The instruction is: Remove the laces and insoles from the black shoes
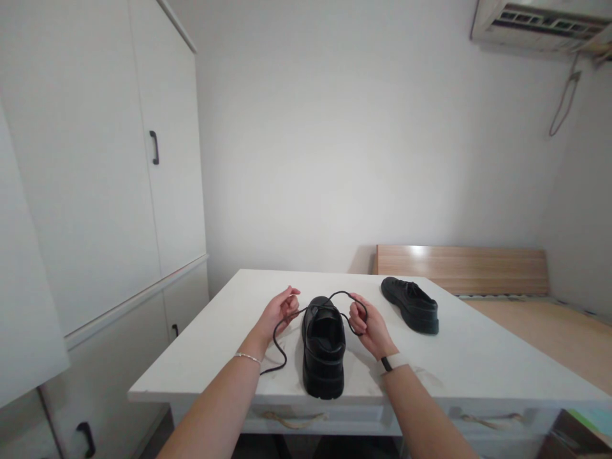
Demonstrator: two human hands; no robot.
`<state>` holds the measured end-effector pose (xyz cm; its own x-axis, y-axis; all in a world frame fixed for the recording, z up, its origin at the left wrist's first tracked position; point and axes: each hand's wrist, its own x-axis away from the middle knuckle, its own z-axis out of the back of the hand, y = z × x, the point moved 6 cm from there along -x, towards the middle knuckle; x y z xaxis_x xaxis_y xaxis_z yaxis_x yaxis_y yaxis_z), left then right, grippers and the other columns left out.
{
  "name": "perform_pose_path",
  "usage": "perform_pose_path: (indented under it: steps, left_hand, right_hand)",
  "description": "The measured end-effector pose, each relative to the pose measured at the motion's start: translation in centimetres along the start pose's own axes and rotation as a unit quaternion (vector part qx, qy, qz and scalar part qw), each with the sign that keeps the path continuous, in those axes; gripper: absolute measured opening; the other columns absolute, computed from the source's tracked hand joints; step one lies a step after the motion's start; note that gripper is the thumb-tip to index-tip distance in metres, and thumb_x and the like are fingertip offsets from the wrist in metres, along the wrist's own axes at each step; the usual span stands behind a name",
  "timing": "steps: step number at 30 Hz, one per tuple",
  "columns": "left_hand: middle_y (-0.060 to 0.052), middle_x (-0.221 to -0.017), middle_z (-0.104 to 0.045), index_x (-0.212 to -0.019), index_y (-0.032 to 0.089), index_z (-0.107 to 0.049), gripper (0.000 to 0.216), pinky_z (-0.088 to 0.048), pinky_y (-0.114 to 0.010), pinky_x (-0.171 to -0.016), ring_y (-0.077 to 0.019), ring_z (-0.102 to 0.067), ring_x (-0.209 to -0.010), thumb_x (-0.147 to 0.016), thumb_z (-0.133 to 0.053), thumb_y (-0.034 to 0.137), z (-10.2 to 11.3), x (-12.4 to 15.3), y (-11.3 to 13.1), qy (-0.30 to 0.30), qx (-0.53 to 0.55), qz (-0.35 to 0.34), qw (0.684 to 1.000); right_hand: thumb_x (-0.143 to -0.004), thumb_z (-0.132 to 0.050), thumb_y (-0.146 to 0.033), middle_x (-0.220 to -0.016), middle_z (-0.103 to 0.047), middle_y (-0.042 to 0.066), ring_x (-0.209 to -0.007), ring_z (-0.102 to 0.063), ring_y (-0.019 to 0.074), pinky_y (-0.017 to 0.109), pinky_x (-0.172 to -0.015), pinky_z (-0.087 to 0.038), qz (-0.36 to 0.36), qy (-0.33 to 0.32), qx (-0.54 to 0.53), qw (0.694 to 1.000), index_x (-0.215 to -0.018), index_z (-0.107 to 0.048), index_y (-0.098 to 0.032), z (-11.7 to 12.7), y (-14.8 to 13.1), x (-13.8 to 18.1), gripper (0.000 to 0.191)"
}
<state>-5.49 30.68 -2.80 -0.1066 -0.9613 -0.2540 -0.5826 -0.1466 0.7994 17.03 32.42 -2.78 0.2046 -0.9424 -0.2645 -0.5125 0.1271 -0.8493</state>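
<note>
A black shoe (324,347) stands on the white table (478,363) with its heel toward me. Its black lace (277,341) runs out to both sides. My left hand (280,312) pinches the left strand just left of the shoe, and the loose end trails down onto the table. My right hand (366,325) is closed on a loop of the lace at the shoe's right side. A second black shoe (412,305) lies further back on the right, untouched.
White wardrobe doors (119,191) stand at the left. Behind the table is a wooden bed frame (463,268), with an air conditioner (540,25) high on the right wall. The table's front has drawers with rope handles (294,419).
</note>
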Motion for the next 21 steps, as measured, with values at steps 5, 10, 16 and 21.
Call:
perform_pose_path:
  steps: [5, 10, 16, 21]
  left_hand:
    - [-0.002, -0.062, -0.065, -0.078, 0.010, -0.074, 0.029, -0.034, -0.022, -0.053, -0.0092, -0.051, -0.054, -0.064, -0.087, 0.031, 1.0, -1.0, -2.6, 0.021, -0.148, 0.016, 0.989]
    - [-0.004, -0.064, -0.069, -0.078, 0.010, -0.075, 0.035, -0.037, -0.024, -0.058, -0.0120, -0.055, -0.058, -0.062, -0.088, 0.038, 1.1, -1.3, -3.2, 0.006, -0.215, 0.000, 0.977]
    - [-0.004, -0.067, -0.070, -0.080, 0.012, -0.074, 0.039, -0.039, -0.025, -0.060, -0.0137, -0.058, -0.061, -0.062, -0.086, 0.044, 1.1, -1.5, -3.0, -0.002, -0.247, -0.031, 0.968]
    - [-0.005, -0.072, -0.071, -0.081, 0.012, -0.073, 0.037, -0.043, -0.027, -0.065, -0.0158, -0.061, -0.066, -0.065, -0.083, 0.044, 1.1, -1.5, -2.9, -0.001, -0.272, -0.050, 0.961]
  right_hand:
    - [-0.062, -0.083, -0.046, -0.054, -0.046, -0.008, -0.039, -0.029, 0.0037, 0.018, -0.037, -0.014, -0.033, 0.008, 0.078, 0.996, -0.081, -0.063, -0.018, -0.1, 1.6, -0.1, 0.039]
    - [-0.061, -0.082, -0.051, -0.046, -0.043, -0.008, -0.036, -0.027, 0.0044, 0.019, -0.037, -0.011, -0.042, 0.023, 0.160, 0.986, -0.078, -0.065, -0.016, 0.3, 2.3, -0.2, 0.043]
    - [-0.065, -0.077, -0.056, -0.045, -0.042, -0.008, -0.041, -0.030, 0.0069, 0.021, -0.040, -0.015, 0.027, 0.066, 0.211, 0.975, -0.077, -0.065, -0.017, 1.1, 1.2, -0.4, 0.043]
    - [-0.067, -0.075, -0.058, -0.055, -0.059, -0.001, -0.053, -0.049, 0.0138, 0.026, -0.050, -0.036, 0.079, 0.037, 0.244, 0.966, -0.076, -0.069, -0.017, 0.7, 0.6, -0.6, 0.042]
